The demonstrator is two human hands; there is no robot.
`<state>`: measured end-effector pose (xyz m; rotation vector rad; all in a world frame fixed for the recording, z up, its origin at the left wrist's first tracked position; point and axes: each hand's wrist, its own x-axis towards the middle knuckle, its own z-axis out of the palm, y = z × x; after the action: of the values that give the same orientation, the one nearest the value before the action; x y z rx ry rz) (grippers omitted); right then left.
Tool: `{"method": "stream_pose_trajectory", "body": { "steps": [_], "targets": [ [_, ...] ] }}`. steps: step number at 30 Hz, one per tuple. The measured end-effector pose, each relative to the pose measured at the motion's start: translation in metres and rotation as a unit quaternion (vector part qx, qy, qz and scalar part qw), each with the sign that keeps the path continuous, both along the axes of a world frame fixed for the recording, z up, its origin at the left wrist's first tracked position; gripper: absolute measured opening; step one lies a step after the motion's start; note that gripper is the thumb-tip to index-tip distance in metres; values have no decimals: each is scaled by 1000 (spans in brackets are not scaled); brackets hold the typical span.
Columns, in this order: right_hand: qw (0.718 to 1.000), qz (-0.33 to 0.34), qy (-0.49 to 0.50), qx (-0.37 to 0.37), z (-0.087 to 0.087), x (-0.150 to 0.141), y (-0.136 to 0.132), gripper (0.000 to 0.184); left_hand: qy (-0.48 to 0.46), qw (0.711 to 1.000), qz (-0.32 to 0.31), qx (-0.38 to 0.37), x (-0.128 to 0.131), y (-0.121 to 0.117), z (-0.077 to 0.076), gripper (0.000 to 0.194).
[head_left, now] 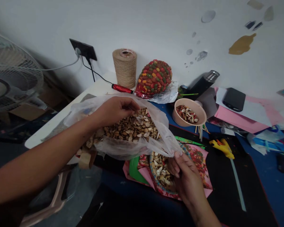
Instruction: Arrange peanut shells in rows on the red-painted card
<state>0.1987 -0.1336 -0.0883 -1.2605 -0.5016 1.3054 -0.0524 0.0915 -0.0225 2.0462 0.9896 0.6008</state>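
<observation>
A clear plastic bag [123, 150] lies open on its side, filled with small dried brown and cream pieces [130, 132]. My left hand [119, 110] reaches over the bag's mouth with fingers curled and thumb drawn in; whatever it pinches is hidden. Between thumb and fingers, my right hand [186, 171] grips the bag's near-right edge. Below that hand sits a round bowl [152, 173] with a blue-patterned rim, holding larger pale and brown dried pieces [162, 171], partly covered by my hand and the bag. Pink patterned paper [201, 160] lies under the bowl.
A pink tub [189, 121] of mixed pieces stands behind, near a black flask [203, 83]. A yellow glue gun [222, 148] rests right, on a black mat [246, 183]. Along the wall are a twine spool [124, 69] and a colourful bead-covered object [155, 78]. A fan [11, 72] stands left.
</observation>
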Motion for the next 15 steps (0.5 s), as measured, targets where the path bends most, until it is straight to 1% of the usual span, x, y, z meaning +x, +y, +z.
{"method": "stream_pose_trajectory", "body": {
  "steps": [2, 4, 7, 9, 11, 12, 14, 15],
  "targets": [
    [1000, -5, 1, -2, 0, -1, 0, 51, 19, 999, 18, 33, 0, -1, 0, 22],
    [1000, -11, 5, -3, 0, -2, 1, 48, 22, 999, 16, 40, 1, -5, 3, 21],
    [1000, -4, 7, -2, 3, -2, 2, 46, 11, 999, -32, 26, 5, -22, 10, 16],
    [1000, 3, 6, 1, 6, -1, 5, 45, 10, 995, -98, 19, 13, -42, 15, 12],
    [1000, 6, 7, 5, 10, 0, 8, 45, 30, 982, -181, 38, 26, -66, 17, 14],
    [1000, 5, 7, 6, 13, 1, 9, 45, 50, 970, -229, 61, 33, -78, 16, 17],
    [1000, 2, 4, 8, 17, 2, 11, 47, 107, 931, -326, 124, 50, -97, 10, 21],
    [1000, 2, 1, 9, 19, 2, 12, 48, 128, 914, -353, 156, 57, -104, 5, 21]
  ]
}}
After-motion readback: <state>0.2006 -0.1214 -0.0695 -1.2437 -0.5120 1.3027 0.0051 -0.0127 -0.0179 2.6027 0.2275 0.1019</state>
